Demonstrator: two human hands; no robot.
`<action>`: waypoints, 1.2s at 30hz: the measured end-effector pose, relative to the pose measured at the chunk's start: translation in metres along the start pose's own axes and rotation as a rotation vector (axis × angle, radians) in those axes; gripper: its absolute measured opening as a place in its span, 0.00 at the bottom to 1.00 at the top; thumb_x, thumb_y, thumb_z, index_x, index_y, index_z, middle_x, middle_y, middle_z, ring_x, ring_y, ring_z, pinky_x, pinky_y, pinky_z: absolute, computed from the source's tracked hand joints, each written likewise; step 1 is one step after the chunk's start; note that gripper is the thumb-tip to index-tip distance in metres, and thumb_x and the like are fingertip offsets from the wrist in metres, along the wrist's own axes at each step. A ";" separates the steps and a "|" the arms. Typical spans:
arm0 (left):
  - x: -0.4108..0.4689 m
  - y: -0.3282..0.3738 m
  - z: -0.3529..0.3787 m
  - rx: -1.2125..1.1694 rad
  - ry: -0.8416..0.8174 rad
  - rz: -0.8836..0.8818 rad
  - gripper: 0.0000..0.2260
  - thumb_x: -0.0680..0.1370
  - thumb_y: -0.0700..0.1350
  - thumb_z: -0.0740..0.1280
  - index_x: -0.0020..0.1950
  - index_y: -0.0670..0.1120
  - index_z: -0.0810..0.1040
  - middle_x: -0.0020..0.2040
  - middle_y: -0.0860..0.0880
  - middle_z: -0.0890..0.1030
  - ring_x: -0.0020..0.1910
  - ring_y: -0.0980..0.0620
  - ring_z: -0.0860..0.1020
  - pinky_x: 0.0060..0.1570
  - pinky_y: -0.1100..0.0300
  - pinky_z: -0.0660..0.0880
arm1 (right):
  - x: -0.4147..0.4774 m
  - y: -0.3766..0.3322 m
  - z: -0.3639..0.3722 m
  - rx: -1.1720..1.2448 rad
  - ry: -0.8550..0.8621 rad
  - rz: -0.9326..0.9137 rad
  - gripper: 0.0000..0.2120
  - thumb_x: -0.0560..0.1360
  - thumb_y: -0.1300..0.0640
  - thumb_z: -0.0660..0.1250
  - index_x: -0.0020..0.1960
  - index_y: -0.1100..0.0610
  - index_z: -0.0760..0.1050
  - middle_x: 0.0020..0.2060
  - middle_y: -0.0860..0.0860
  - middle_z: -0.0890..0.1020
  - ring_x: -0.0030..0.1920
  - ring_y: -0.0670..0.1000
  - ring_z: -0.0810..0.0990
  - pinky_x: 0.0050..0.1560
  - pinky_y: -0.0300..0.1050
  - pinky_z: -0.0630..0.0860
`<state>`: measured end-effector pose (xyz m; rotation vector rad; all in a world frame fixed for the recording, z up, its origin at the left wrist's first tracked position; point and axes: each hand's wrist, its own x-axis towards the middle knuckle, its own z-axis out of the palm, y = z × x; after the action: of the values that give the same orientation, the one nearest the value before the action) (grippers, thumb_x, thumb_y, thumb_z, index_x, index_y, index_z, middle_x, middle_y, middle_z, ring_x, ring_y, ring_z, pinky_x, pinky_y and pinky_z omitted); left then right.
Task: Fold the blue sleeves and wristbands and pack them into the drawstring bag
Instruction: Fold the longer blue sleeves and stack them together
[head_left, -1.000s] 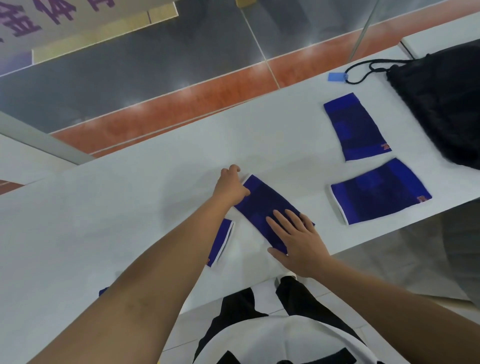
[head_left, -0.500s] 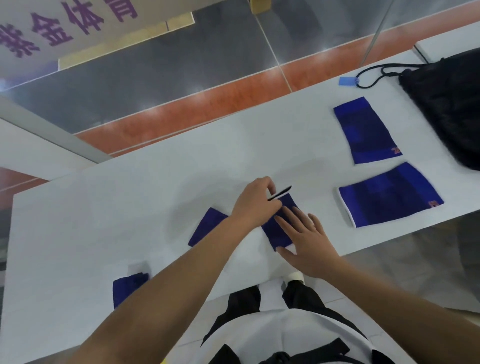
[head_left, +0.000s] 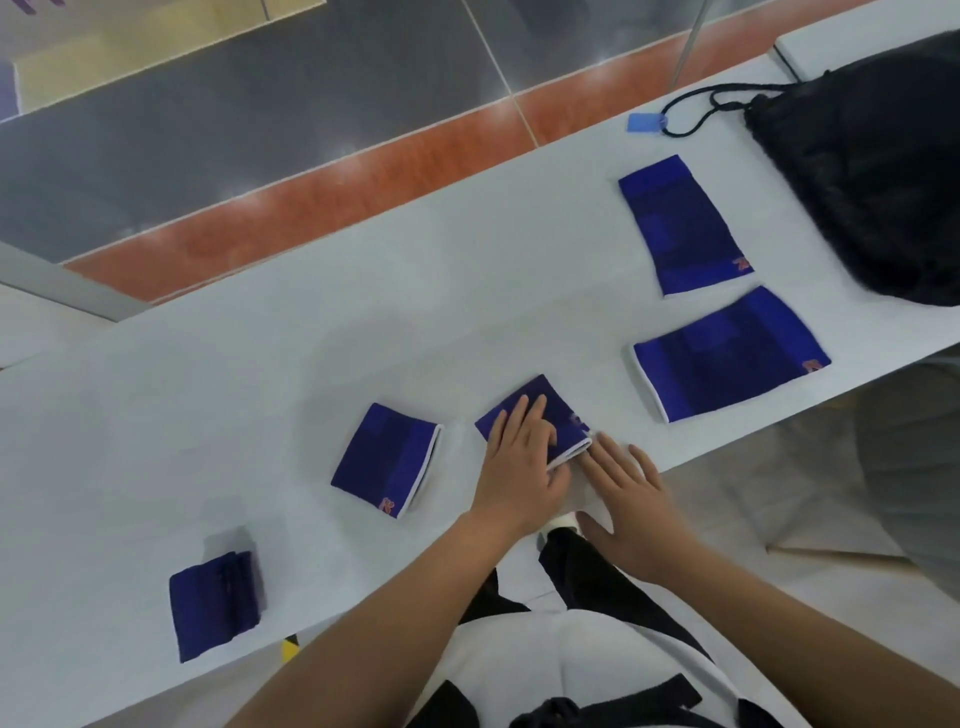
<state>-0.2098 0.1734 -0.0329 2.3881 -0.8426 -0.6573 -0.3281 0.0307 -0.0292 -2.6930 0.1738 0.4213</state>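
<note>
Blue knit cloth was being folded on the white bench (head_left: 260, 395), with the black drawstring bag (head_left: 878, 176) taken as the landmark at the bench's far right end. A sleeve (head_left: 540, 410), well to the left of the bag and near the bench's front edge, was seen doubled over, its white-trimmed edges stacked at the corner nearest the person. The left hand (head_left: 519, 462) was laid flat on it, fingers spread and pressing the fold down; nothing was pinched. The right hand (head_left: 631, 499) was held open too, its fingertips (head_left: 597, 447) touching the stacked trim, with no grip closed on anything.

Progress was judged to be under halfway. Farther left of the bag, a second folded sleeve (head_left: 387, 460) was lying with an orange logo and white trim showing, and farthest left a small dark folded wristband (head_left: 213, 605) was sitting near the front edge. Just left of the bag, two sleeves (head_left: 683, 226) (head_left: 727, 353) were lying flat and unfolded, each with an orange logo at one corner. Nothing blue was seen in or on the bag, and its mouth was gathered with the cord (head_left: 696, 111) looped beside a blue tag (head_left: 644, 123), so all packing was judged to be left.
</note>
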 end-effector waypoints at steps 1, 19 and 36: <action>0.000 -0.004 0.002 0.005 -0.009 0.008 0.12 0.80 0.51 0.63 0.61 0.48 0.71 0.81 0.48 0.57 0.81 0.51 0.47 0.77 0.57 0.38 | -0.003 0.001 -0.001 0.038 0.025 0.002 0.35 0.75 0.47 0.64 0.79 0.55 0.60 0.79 0.51 0.57 0.80 0.52 0.52 0.78 0.47 0.40; 0.054 -0.022 -0.047 0.183 -0.141 0.023 0.23 0.82 0.46 0.60 0.78 0.53 0.64 0.77 0.48 0.65 0.73 0.45 0.62 0.72 0.47 0.64 | 0.042 -0.037 -0.032 1.051 0.215 0.689 0.17 0.77 0.51 0.70 0.65 0.52 0.74 0.50 0.49 0.84 0.48 0.47 0.83 0.48 0.42 0.79; 0.102 -0.022 -0.095 -0.096 -0.378 -0.162 0.13 0.74 0.45 0.76 0.55 0.48 0.76 0.53 0.49 0.78 0.50 0.49 0.78 0.41 0.62 0.73 | 0.086 -0.030 -0.042 0.769 0.187 0.665 0.11 0.79 0.64 0.65 0.59 0.54 0.78 0.52 0.51 0.79 0.50 0.53 0.80 0.49 0.44 0.78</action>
<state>-0.0738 0.1482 -0.0023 2.2953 -0.7481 -1.2137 -0.2297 0.0355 -0.0088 -1.8510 1.0618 0.2119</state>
